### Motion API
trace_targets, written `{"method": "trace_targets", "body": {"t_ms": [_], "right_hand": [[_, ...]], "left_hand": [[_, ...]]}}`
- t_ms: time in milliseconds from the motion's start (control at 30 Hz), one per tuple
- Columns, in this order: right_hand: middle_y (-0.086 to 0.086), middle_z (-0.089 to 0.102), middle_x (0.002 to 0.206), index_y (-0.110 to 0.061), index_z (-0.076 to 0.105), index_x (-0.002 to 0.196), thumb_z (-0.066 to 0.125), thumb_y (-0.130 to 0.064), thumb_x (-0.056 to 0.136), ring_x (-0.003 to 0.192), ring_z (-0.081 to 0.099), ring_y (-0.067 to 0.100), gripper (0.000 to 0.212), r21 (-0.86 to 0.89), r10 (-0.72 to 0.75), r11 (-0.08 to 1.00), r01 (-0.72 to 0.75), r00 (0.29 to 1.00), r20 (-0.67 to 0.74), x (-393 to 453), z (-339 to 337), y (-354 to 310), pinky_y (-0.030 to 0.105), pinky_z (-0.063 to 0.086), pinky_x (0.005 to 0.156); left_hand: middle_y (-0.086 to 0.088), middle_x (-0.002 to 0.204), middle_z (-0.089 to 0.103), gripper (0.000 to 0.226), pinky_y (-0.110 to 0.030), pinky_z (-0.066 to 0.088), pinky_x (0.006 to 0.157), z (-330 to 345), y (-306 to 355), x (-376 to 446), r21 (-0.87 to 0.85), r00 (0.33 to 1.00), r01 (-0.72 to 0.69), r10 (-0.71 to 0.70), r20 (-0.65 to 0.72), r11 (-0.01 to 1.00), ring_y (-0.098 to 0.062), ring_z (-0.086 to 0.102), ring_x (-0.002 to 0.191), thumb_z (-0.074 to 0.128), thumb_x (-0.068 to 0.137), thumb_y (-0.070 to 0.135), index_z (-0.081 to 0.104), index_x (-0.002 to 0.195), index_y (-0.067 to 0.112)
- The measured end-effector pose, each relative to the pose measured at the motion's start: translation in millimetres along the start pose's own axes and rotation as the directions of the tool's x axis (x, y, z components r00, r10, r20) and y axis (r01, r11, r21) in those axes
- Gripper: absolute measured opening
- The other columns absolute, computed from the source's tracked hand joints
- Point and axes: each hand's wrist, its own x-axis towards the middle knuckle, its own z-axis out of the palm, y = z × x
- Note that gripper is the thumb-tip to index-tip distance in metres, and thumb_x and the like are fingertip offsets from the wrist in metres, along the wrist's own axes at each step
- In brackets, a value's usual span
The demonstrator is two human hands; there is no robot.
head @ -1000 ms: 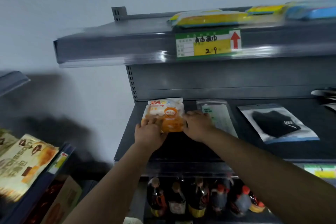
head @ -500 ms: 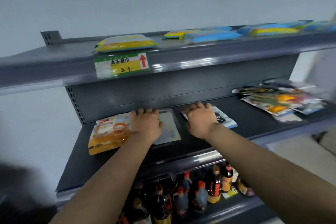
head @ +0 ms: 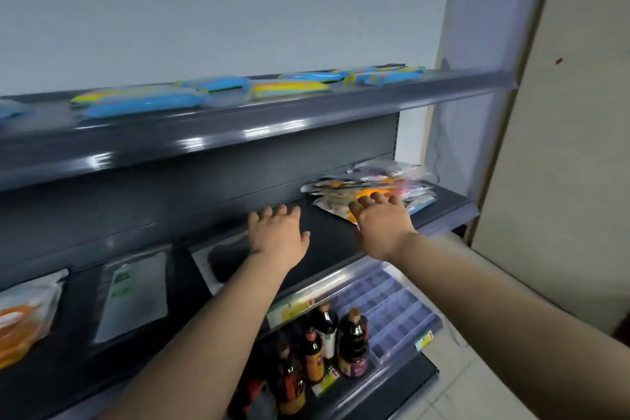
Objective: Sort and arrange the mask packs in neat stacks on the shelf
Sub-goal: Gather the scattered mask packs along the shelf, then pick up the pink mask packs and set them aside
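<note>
along the dark grey middle shelf (head: 327, 225), going left to right: an orange-printed pack (head: 24, 314), a clear green-labelled pack (head: 134, 293), a black-mask pack (head: 221, 259) part-hidden under the left hand (head: 278, 235), fingers spread, empty. far right, the loose heap of glossy mask packs (head: 371, 189) sprawls crookedly; the right hand (head: 381, 222), open, touches its near edge, so it is nearer.

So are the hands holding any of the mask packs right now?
Nothing is held. The left hand hovers open over the bare shelf, and the right hand is open, its fingers reaching onto the messy pile of packs without gripping any.
</note>
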Motion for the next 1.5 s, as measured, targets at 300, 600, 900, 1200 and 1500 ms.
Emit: {"method": "trace_targets", "body": {"t_ms": [300, 600, 900, 1200, 1500], "right_hand": [[0.008, 0.046, 0.137, -0.015, 0.04, 0.134, 0.042, -0.036, 0.094, 0.129, 0.038, 0.029, 0.045, 0.044, 0.065, 0.997, -0.064, 0.998, -0.006, 6, 35, 105, 0.041, 0.032, 0.102], [0.007, 0.042, 0.144, -0.017, 0.035, 0.14, 0.042, -0.04, 0.095, 0.134, 0.036, 0.028, 0.051, 0.127, 0.053, 0.99, -0.053, 0.999, 0.002, 59, 71, 155, 0.042, 0.031, 0.106], [0.006, 0.041, 0.145, -0.018, 0.036, 0.14, 0.04, -0.036, 0.094, 0.134, 0.035, 0.025, 0.049, 0.181, 0.045, 0.983, -0.044, 0.999, 0.001, 137, 95, 202, 0.04, 0.032, 0.105], [0.008, 0.042, 0.144, -0.017, 0.037, 0.14, 0.039, -0.033, 0.097, 0.132, 0.038, 0.029, 0.046, 0.282, -0.007, 0.959, 0.0, 1.0, 0.025, 205, 129, 234, 0.039, 0.034, 0.105], [0.01, 0.046, 0.142, -0.019, 0.037, 0.14, 0.04, -0.042, 0.097, 0.127, 0.046, 0.033, 0.049, 0.368, -0.144, 0.924, 0.103, 0.986, 0.086, 263, 155, 269, 0.04, 0.036, 0.103]], "left_hand": [[-0.004, 0.144, 0.043, 0.055, -0.041, 0.032, 0.101, 4, 95, 49, -0.022, 0.999, -0.054, 0.054, 0.002, 0.998, -0.028, 0.038, 0.131, 0.037, 0.095, 0.048, 0.031, 0.143, 0.022], [-0.004, 0.145, 0.042, 0.052, -0.039, 0.03, 0.103, 20, 129, 121, -0.108, 0.999, -0.007, 0.003, -0.036, 0.994, -0.026, 0.038, 0.133, 0.035, 0.096, 0.046, 0.034, 0.142, 0.023], [-0.003, 0.145, 0.042, 0.054, -0.039, 0.029, 0.105, 39, 146, 207, -0.136, 0.998, 0.054, -0.055, -0.004, 0.989, -0.027, 0.038, 0.132, 0.031, 0.096, 0.05, 0.035, 0.142, 0.023], [-0.002, 0.149, 0.038, 0.058, -0.039, 0.031, 0.105, 62, 148, 258, -0.111, 0.976, 0.177, -0.16, 0.145, 0.978, -0.025, 0.037, 0.136, 0.031, 0.094, 0.057, 0.035, 0.142, 0.025], [-0.001, 0.152, 0.035, 0.066, -0.036, 0.036, 0.108, 74, 150, 282, -0.159, 0.89, 0.421, -0.373, 0.263, 0.893, -0.024, 0.038, 0.136, 0.037, 0.092, 0.06, 0.031, 0.146, 0.022]]}}
